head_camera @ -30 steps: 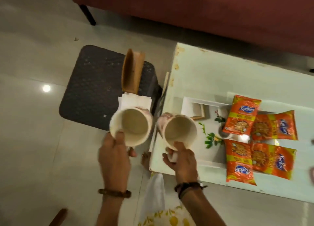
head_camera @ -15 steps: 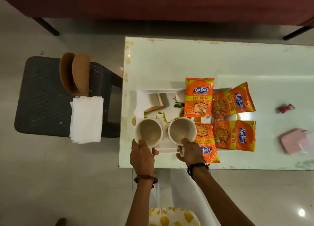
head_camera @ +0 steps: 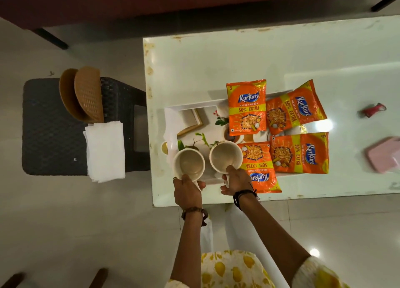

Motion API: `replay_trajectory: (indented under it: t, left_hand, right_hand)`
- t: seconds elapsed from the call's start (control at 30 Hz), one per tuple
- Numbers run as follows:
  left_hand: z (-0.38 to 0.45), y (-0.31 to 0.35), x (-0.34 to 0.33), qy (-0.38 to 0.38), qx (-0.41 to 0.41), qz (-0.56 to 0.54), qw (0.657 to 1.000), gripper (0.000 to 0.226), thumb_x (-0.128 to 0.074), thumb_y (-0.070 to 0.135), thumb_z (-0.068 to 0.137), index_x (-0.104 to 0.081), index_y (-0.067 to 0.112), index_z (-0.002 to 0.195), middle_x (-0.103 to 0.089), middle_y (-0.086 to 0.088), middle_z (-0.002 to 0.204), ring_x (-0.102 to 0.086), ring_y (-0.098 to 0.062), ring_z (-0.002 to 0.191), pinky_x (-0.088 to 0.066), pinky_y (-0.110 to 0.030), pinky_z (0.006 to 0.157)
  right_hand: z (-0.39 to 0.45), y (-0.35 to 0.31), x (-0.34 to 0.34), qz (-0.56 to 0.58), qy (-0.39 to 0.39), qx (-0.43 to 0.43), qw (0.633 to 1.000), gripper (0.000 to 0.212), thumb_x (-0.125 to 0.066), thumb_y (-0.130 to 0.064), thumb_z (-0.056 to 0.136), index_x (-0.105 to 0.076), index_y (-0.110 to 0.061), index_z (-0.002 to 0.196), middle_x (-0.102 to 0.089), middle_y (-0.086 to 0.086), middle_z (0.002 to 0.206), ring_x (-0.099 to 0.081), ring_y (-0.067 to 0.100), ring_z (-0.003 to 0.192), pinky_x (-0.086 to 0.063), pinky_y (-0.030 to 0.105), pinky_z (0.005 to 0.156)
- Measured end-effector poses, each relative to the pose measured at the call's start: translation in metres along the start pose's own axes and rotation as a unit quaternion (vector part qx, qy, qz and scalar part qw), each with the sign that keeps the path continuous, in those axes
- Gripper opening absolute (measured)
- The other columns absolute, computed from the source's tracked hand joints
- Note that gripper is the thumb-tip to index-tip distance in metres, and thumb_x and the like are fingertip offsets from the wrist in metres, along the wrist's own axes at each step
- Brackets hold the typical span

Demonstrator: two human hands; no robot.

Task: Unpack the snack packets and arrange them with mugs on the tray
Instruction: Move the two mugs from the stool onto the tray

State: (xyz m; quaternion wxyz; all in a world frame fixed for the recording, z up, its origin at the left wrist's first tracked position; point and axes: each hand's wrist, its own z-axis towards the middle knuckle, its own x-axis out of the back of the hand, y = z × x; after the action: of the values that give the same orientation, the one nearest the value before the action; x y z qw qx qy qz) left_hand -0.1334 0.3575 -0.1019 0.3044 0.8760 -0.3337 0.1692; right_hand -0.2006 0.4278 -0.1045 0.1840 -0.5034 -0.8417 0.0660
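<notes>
stool (head_camera: 49, 132) | napkins (head_camera: 106, 151) | brown plates (head_camera: 86, 95) | pink box (head_camera: 383, 155)

The white tabletop (head_camera: 216, 71) is glossy, chipped rusty along its far left edge. Four orange foil snack packets (head_camera: 247, 108) shine, crinkled. Two cream ceramic mugs (head_camera: 189, 166) look matt inside. On the left, a dark woven-textured plastic stool (head_camera: 49, 125) bears soft white paper napkins (head_camera: 105, 149).
</notes>
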Motion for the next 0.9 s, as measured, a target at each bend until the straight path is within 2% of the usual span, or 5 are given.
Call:
replay_trajectory:
  t: [0.23, 0.43, 0.53, 0.7, 0.9]
  left_hand:
    - [0.004, -0.01, -0.003, -0.006, 0.01, -0.018, 1.0, 0.028, -0.032, 0.015, 0.094, -0.044, 0.0, 0.115, -0.055, 0.003, 0.032, -0.063, -0.038, 0.087, -0.046, -0.04, 0.085]
    - [0.003, -0.008, 0.008, -0.011, 0.004, -0.009, 1.0, 0.027, -0.038, 0.014, 0.094, -0.046, -0.002, 0.115, -0.065, -0.017, 0.085, -0.057, -0.022, 0.065, -0.049, -0.024, 0.064]
    - [0.006, -0.009, 0.012, -0.014, 0.009, -0.005, 1.0, 0.026, -0.051, 0.009, 0.089, -0.041, -0.002, 0.11, -0.051, -0.027, 0.12, -0.055, -0.041, 0.1, -0.051, -0.045, 0.088]
    - [-0.009, -0.006, 0.031, 0.077, -0.203, 0.051, 0.975, 0.053, -0.07, 0.006, 0.077, -0.044, 0.001, 0.122, -0.039, -0.022, 0.128, -0.045, -0.035, 0.116, -0.044, -0.037, 0.093]
    - [0.009, 0.023, 0.075, -0.05, -0.341, -0.036, 0.938, 0.035, -0.061, 0.008, 0.085, -0.046, 0.006, 0.117, -0.049, 0.004, 0.11, -0.054, -0.016, 0.1, -0.05, -0.026, 0.084]
  right_hand:
    - [-0.003, 0.013, -0.01, -0.016, 0.008, -0.001, 1.0, 0.027, -0.038, -0.025, 0.095, -0.052, -0.004, 0.086, -0.055, 0.016, 0.087, -0.056, 0.033, 0.076, -0.054, 0.052, 0.076]
    - [-0.006, 0.019, -0.014, -0.012, 0.031, -0.02, 0.999, 0.047, -0.039, -0.044, 0.093, -0.041, -0.012, 0.127, -0.051, 0.008, 0.112, -0.063, 0.036, 0.085, -0.057, 0.046, 0.065]
    - [-0.016, 0.022, -0.012, -0.145, 0.112, 0.034, 0.983, 0.057, -0.051, -0.05, 0.086, -0.036, -0.009, 0.122, -0.042, 0.016, 0.125, -0.055, 0.041, 0.103, -0.046, 0.041, 0.076]
    - [-0.058, 0.025, -0.023, -0.203, 0.144, 0.24, 0.938, 0.05, -0.064, -0.032, 0.081, -0.037, -0.009, 0.117, -0.038, 0.011, 0.118, -0.052, 0.027, 0.091, -0.038, 0.028, 0.058]
    - [-0.084, -0.024, -0.082, -0.19, -0.009, 0.407, 0.893, 0.035, -0.059, -0.014, 0.085, -0.041, -0.014, 0.115, -0.055, -0.002, 0.1, -0.056, 0.014, 0.081, -0.051, 0.033, 0.07]
